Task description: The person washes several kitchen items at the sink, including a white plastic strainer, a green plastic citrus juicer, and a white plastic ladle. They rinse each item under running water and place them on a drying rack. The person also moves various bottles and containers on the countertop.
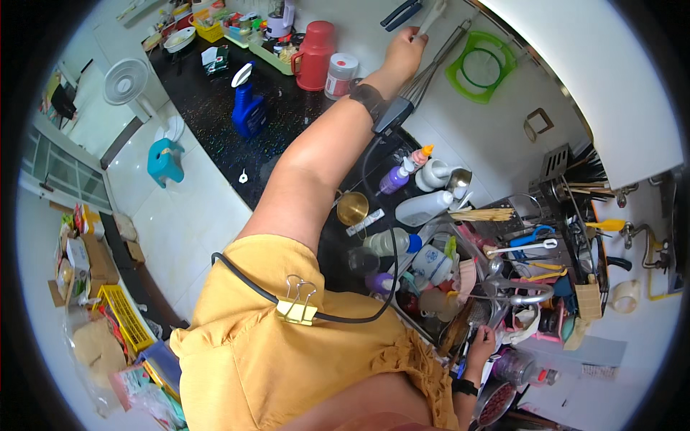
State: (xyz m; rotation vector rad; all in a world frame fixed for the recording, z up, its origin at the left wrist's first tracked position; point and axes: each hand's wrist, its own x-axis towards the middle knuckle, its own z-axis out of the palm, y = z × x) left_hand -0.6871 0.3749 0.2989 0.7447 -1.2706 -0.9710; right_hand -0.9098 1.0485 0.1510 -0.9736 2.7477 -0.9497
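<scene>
My left hand (405, 51) reaches up along the wall, its fingers closed on a white-handled utensil (431, 19) whose upper end runs out of view. A dark wristband (368, 98) circles that wrist. Close by hang a wire whisk (434, 67) and a dark blue-handled tool (401, 15). At the lower right, my right hand (482, 342) is small in view with curled fingers, beside the crowded sink area; whether it grips anything is unclear. Near it are a clear plastic jar (512, 366) and a metal bowl of reddish food (493, 405).
On the black counter (205, 108) stand a blue spray bottle (249, 110), a red thermos jug (317, 56), a lidded jar (341, 75) and a purple pump bottle (395, 179). A green-framed strainer (482, 67) hangs on the wall. A teal stool (165, 161) stands on the floor.
</scene>
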